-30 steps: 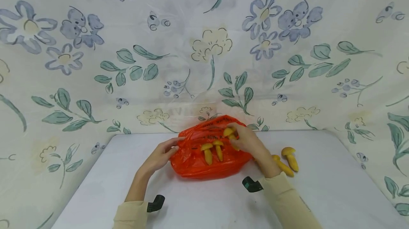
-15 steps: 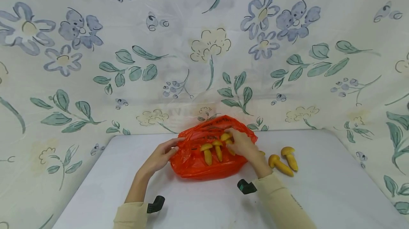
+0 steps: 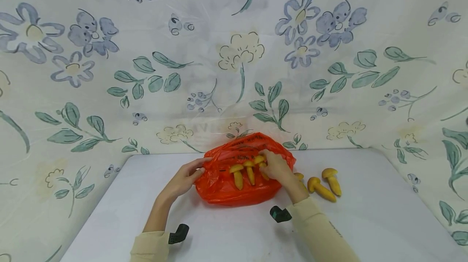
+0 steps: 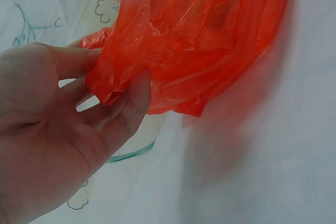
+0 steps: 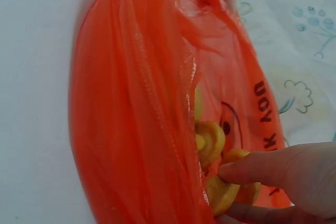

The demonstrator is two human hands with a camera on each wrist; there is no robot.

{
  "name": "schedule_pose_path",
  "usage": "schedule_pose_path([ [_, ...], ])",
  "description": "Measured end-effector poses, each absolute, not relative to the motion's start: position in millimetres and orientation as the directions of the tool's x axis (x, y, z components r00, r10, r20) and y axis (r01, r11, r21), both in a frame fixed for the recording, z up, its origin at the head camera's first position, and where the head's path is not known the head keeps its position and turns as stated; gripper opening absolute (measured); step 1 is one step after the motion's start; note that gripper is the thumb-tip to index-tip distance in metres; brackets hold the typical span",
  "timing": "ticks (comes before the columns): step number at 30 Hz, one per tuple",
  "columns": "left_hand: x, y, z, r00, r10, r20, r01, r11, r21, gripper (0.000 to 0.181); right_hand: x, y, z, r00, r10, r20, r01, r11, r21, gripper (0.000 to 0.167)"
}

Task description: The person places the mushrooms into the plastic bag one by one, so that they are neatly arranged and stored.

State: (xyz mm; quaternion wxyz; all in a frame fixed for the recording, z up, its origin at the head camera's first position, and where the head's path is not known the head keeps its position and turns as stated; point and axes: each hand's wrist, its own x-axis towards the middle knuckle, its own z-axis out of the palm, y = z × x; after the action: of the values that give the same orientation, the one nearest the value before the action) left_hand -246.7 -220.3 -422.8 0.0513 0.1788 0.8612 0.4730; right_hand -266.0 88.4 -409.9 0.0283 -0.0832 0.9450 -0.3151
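Note:
A red plastic bag [image 3: 237, 197] with black print lies on the white table, its mouth spread. My left hand [image 3: 184, 178] holds the bag's left edge; in the left wrist view, thumb and fingers are around the crumpled red film [image 4: 173, 45]. At the bag's right side my right hand [image 3: 279, 168] holds a yellow mushroom [image 3: 259, 159] by its upper part, inside the mouth. Two more yellow mushrooms, one [image 3: 237, 176] and another [image 3: 250, 172], stand beside it. In the right wrist view, my thumb rests on a mushroom cap [image 5: 221, 196], and the bag's front wall hides the stems.
To the right of the bag, on the white table [image 3: 376, 213], lie a tilted mushroom [image 3: 321, 189], an upright-looking one [image 3: 332, 181] and one partly behind my right wrist [image 3: 299, 176]. A flowered cloth [image 3: 234, 71] rises behind the table.
My right hand has moved left and slightly down into the bag's mouth with the mushroom, which now sits beside the other two. My left hand has stayed at the bag's edge.

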Motion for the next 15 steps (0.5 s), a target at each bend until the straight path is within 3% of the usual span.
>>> schedule_pose_path([
  [15, -247.1, -219.8, -423.5, -0.943, 0.33, 0.053, 0.225, 0.51, 0.83, 0.04, -268.8, 81.9, -419.4, -0.992, -0.101, -0.076, -0.035, 0.798, -0.602, 0.05],
])
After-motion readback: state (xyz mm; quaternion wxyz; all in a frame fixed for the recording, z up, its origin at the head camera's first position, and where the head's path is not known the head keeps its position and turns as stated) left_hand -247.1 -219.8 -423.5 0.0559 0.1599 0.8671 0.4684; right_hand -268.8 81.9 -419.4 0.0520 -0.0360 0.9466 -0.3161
